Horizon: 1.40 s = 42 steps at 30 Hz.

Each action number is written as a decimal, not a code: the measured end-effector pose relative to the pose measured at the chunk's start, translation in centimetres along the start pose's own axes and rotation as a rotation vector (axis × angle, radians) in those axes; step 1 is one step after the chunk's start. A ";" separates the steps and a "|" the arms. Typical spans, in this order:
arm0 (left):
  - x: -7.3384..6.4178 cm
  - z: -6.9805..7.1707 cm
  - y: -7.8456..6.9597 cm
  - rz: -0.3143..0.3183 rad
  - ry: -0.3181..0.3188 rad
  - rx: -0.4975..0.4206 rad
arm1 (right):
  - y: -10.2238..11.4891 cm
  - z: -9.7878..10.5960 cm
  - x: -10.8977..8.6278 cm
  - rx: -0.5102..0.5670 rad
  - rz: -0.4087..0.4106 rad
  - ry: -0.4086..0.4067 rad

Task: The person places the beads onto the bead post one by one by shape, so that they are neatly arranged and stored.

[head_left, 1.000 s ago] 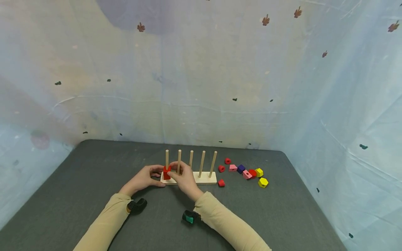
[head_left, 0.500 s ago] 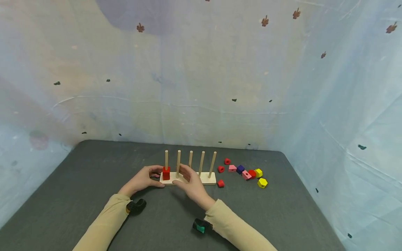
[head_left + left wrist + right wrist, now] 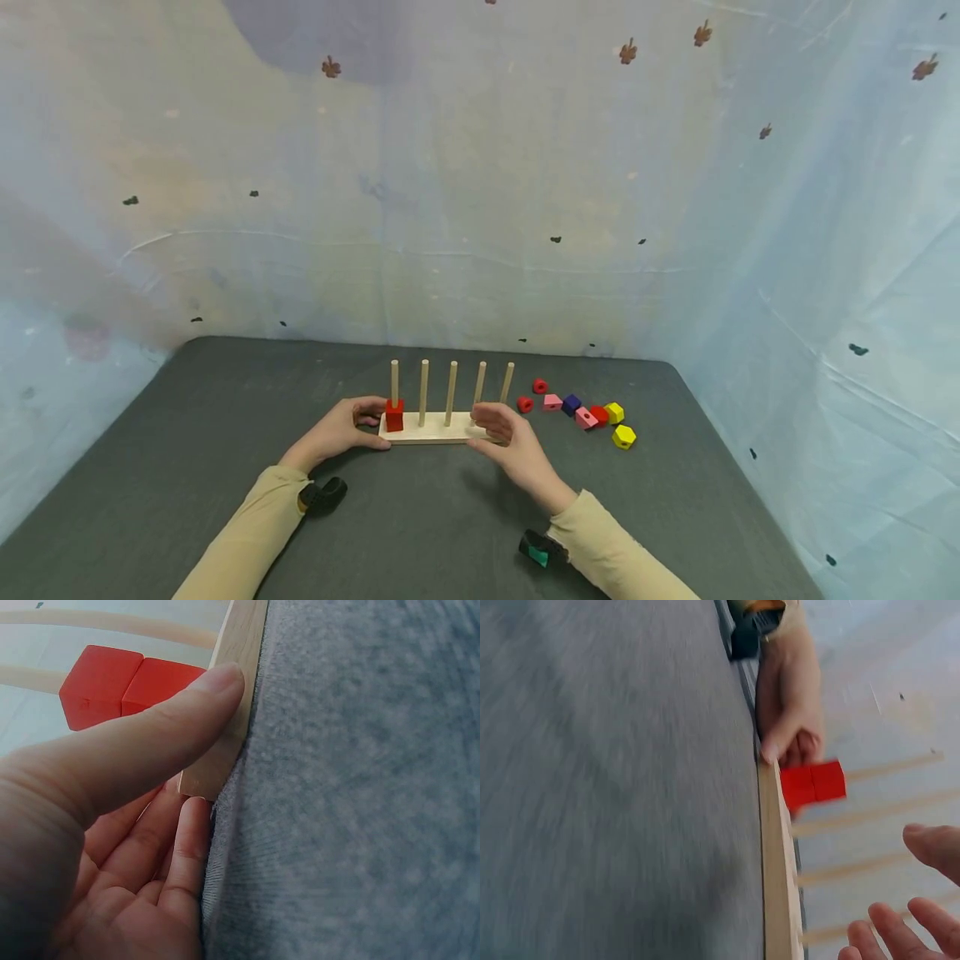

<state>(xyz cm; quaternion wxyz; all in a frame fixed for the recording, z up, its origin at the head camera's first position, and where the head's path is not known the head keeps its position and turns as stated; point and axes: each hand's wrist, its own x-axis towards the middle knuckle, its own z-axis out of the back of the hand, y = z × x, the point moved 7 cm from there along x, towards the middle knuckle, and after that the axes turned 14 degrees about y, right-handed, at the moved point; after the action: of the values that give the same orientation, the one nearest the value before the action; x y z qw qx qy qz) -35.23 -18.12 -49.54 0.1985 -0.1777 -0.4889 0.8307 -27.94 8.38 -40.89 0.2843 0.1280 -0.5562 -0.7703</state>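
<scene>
The left hand (image 3: 341, 432) is gripping the nine o'clock end of the pegboard (image 3: 437, 429), thumb (image 3: 165, 733) pressing its front edge; two red blocks (image 3: 394, 416) are sitting on that end's peg, of five pegs (image 3: 423, 393). The right hand (image 3: 517, 450) is hovering toward three o'clock, fingers (image 3: 891, 930) parted, holding nothing. Farther toward three, apparently three red pieces (image 3: 540, 387), two pink pieces (image 3: 586, 418), two yellow pieces (image 3: 624, 437) and one purple piece (image 3: 572, 406) are lying on the counter (image 3: 405, 533).

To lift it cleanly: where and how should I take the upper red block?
Probably pinch the upper red block by its flat near and far faces, from above right: a peg rises above, and the left grip crowds its left.
</scene>
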 end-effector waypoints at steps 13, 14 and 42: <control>-0.4 0.0 0.0 -0.001 0.007 -0.011 | -2.8 7.3 -2.3 -0.087 -0.031 -0.176; -0.4 0.0 0.0 -0.002 0.008 -0.008 | -2.6 7.7 -2.4 -0.096 -0.026 -0.187; 0.0 -0.1 0.1 -0.003 0.004 -0.001 | -4.5 16.0 -3.1 -0.273 -0.037 -0.291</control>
<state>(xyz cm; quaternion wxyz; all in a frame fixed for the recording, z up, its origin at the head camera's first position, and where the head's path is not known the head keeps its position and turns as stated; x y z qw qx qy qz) -35.20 -18.03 -49.69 0.2005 -0.1788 -0.4890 0.8299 -34.94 23.71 -39.86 0.2017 -0.0141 -0.4794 -0.8540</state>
